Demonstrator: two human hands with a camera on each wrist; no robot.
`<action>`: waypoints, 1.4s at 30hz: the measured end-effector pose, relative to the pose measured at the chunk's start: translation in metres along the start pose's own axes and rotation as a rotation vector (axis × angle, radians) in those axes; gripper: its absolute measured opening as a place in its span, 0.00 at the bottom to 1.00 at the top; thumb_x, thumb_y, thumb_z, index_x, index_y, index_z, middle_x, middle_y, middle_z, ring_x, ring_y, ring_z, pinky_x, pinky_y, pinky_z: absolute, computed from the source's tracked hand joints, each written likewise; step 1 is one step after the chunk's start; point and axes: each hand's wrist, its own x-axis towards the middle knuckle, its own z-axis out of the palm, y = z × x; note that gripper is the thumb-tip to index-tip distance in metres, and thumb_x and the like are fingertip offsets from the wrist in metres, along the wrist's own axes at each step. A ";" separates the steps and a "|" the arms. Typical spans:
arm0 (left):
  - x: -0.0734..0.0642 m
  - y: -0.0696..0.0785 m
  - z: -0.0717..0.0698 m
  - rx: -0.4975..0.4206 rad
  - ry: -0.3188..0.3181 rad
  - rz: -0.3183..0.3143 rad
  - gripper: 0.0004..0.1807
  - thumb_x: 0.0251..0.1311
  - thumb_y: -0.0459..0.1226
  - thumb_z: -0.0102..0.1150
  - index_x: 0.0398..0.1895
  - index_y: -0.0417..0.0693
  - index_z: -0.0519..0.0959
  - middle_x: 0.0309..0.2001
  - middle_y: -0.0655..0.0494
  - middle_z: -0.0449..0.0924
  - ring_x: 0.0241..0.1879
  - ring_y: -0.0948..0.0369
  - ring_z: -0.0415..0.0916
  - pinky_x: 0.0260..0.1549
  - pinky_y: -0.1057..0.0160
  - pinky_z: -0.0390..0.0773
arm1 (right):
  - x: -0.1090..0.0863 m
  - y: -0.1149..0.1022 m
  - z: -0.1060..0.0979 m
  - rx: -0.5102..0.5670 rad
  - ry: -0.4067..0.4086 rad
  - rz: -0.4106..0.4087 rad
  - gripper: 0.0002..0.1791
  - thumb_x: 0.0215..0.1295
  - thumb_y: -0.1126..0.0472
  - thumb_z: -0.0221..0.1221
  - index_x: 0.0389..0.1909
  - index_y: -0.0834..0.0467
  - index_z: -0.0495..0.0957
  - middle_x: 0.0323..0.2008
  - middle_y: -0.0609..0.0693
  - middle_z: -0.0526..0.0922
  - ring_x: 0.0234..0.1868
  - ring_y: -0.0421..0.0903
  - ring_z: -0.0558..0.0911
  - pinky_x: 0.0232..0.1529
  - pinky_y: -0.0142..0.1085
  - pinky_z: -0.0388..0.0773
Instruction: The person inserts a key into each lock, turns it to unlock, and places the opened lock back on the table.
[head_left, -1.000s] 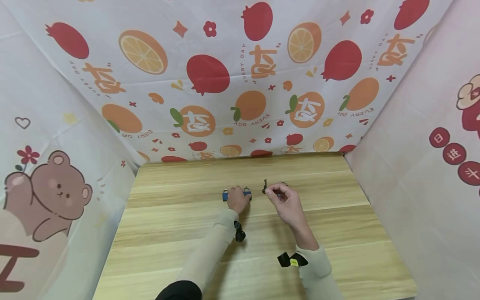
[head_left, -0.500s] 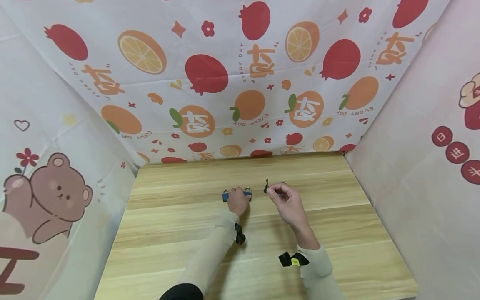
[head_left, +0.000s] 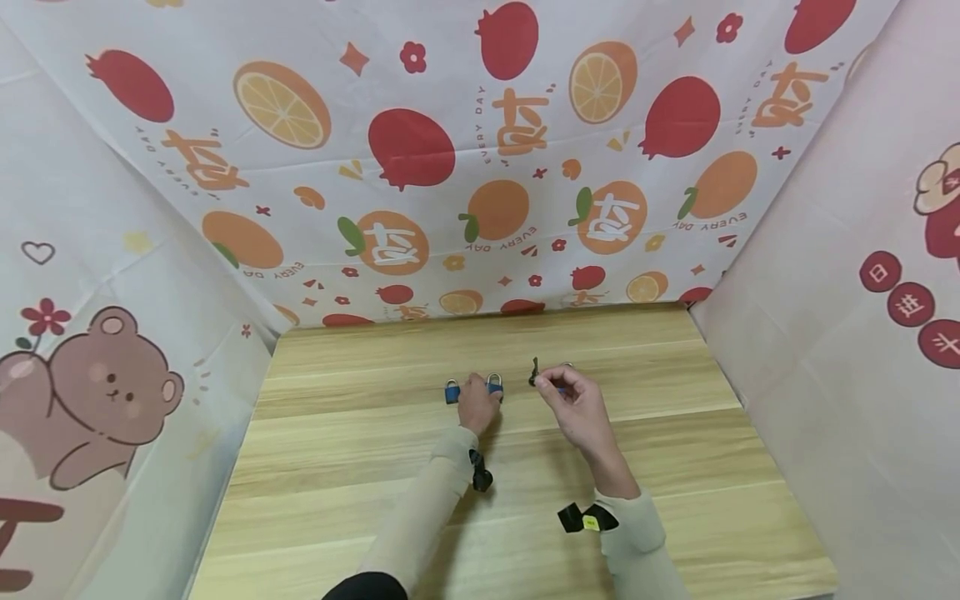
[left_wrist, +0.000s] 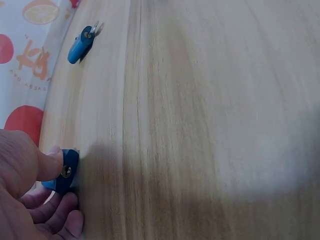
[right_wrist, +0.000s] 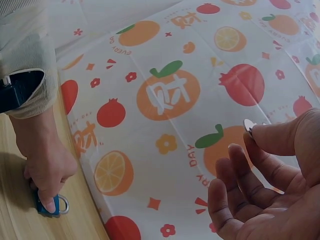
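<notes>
My left hand (head_left: 478, 405) grips a blue padlock (head_left: 494, 386) at the back of the table, thumb on one side and fingers beneath. Its shackle points away, and the left wrist view shows the keyhole on the padlock (left_wrist: 71, 162) facing the camera. Just left of this hand stands another blue padlock (head_left: 452, 392). Raised to the right, my right hand (head_left: 581, 410) pinches a small key (right_wrist: 248, 126) between thumb and forefinger; its silver end shows, most of it is hidden. A dark thin piece (head_left: 535, 370) shows at those fingertips in the head view.
A third blue padlock (left_wrist: 81, 46) lies farther right, mostly hidden behind my right hand in the head view. Fruit-printed cloth (head_left: 420, 242) hangs along the table's back edge, with more cloth at both sides. The wooden table (head_left: 337, 450) stretches out in front.
My left fingers have shifted slightly right, showing more of the left padlock. The right hand has drifted a little to the right, still pinching the key.
</notes>
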 end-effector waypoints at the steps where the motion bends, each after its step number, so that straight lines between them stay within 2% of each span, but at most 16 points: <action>1: 0.000 0.000 0.000 -0.014 -0.003 -0.002 0.17 0.65 0.38 0.66 0.46 0.36 0.72 0.39 0.40 0.80 0.35 0.48 0.80 0.31 0.51 0.78 | 0.000 0.000 0.000 -0.001 0.000 0.000 0.10 0.72 0.59 0.61 0.41 0.64 0.83 0.42 0.62 0.83 0.39 0.41 0.78 0.38 0.27 0.74; 5: -0.002 -0.002 0.001 -0.029 0.008 0.014 0.17 0.65 0.38 0.66 0.47 0.37 0.71 0.37 0.39 0.82 0.31 0.49 0.80 0.26 0.53 0.77 | 0.001 0.000 0.000 -0.001 -0.002 -0.002 0.10 0.72 0.60 0.61 0.41 0.64 0.82 0.41 0.60 0.82 0.39 0.42 0.77 0.37 0.27 0.73; 12: -0.007 -0.003 -0.002 -0.064 0.038 0.034 0.18 0.64 0.38 0.67 0.49 0.38 0.71 0.41 0.34 0.83 0.38 0.40 0.83 0.35 0.45 0.81 | 0.002 0.000 0.000 -0.004 -0.004 -0.010 0.10 0.72 0.60 0.62 0.41 0.64 0.83 0.40 0.59 0.82 0.38 0.42 0.76 0.36 0.27 0.72; 18: -0.009 -0.003 -0.003 -0.093 0.059 0.024 0.18 0.63 0.38 0.68 0.48 0.39 0.72 0.43 0.34 0.83 0.41 0.40 0.82 0.43 0.43 0.80 | 0.003 0.000 0.001 -0.001 -0.006 -0.004 0.10 0.72 0.59 0.61 0.42 0.64 0.82 0.41 0.61 0.82 0.39 0.41 0.77 0.37 0.27 0.73; 24: -0.008 -0.008 -0.001 -0.122 0.078 0.028 0.18 0.59 0.36 0.72 0.45 0.39 0.73 0.42 0.35 0.83 0.43 0.40 0.82 0.45 0.43 0.80 | 0.002 -0.001 0.002 0.010 -0.001 0.019 0.11 0.72 0.59 0.61 0.42 0.65 0.82 0.42 0.61 0.82 0.37 0.40 0.76 0.37 0.28 0.72; 30: -0.007 -0.010 -0.007 -0.171 0.086 0.063 0.18 0.55 0.35 0.74 0.41 0.37 0.75 0.36 0.40 0.83 0.37 0.48 0.80 0.40 0.50 0.79 | 0.004 0.001 0.004 0.019 -0.004 0.033 0.12 0.72 0.59 0.61 0.42 0.66 0.82 0.43 0.62 0.82 0.38 0.39 0.77 0.38 0.28 0.74; 35: -0.006 -0.007 -0.016 -0.241 0.083 0.042 0.17 0.55 0.35 0.75 0.41 0.36 0.79 0.34 0.44 0.83 0.34 0.54 0.78 0.38 0.58 0.76 | 0.005 0.000 0.005 0.022 -0.017 0.046 0.12 0.72 0.59 0.61 0.43 0.66 0.81 0.43 0.60 0.82 0.38 0.39 0.77 0.39 0.27 0.75; 42: -0.008 0.013 -0.035 -0.367 0.075 0.003 0.15 0.57 0.38 0.73 0.42 0.38 0.83 0.35 0.44 0.86 0.34 0.55 0.82 0.36 0.62 0.78 | 0.009 0.000 0.006 0.013 -0.017 0.056 0.12 0.72 0.58 0.61 0.42 0.65 0.82 0.43 0.56 0.82 0.39 0.40 0.77 0.39 0.28 0.74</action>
